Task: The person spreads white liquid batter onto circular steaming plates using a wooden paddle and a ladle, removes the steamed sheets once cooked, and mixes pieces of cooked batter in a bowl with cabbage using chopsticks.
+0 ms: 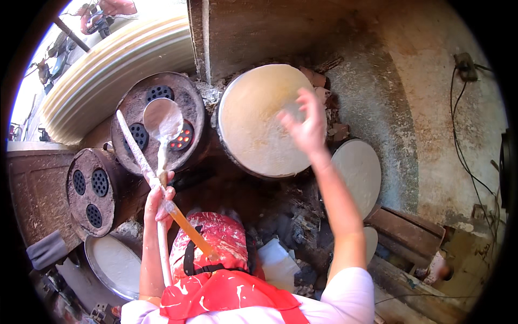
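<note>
My left hand (160,197) is closed around two crossed tools. One is a batter-coated ladle (164,116), its bowl over the round stove top with holed coal briquettes. The other looks like a long, narrow spatula (135,143) with an orange handle (190,231); its pale blade points up and left. My right hand (306,124), slightly blurred, reaches over a large round griddle (253,119) covered with a smooth cream-coloured layer. Its fingers are apart and nothing shows in them. Whether they touch the layer I cannot tell.
One briquette (182,136) glows red in the stove drum (124,102). Further left stands another drum (81,167) above a basin of white liquid (110,264). Right of the griddle lies another pale round surface (357,175). Cables (458,135) hang on the right wall.
</note>
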Demonstrator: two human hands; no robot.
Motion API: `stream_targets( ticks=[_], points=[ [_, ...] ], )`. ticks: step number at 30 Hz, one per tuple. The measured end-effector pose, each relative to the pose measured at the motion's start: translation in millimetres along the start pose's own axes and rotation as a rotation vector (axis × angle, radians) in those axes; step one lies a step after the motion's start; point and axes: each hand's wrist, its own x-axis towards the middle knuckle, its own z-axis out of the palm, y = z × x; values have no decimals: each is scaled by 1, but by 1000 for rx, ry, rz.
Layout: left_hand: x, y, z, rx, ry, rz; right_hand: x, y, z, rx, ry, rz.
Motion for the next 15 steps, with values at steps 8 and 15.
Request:
stream_targets(
  ticks=[8, 15],
  points=[
    [-9, 54, -9, 83, 3, -111, -100, -59, 87, -471, -396, 4],
    [-14, 76, -19, 103, -4, -162, -96, -55, 74, -524, -208, -21]
  ],
)
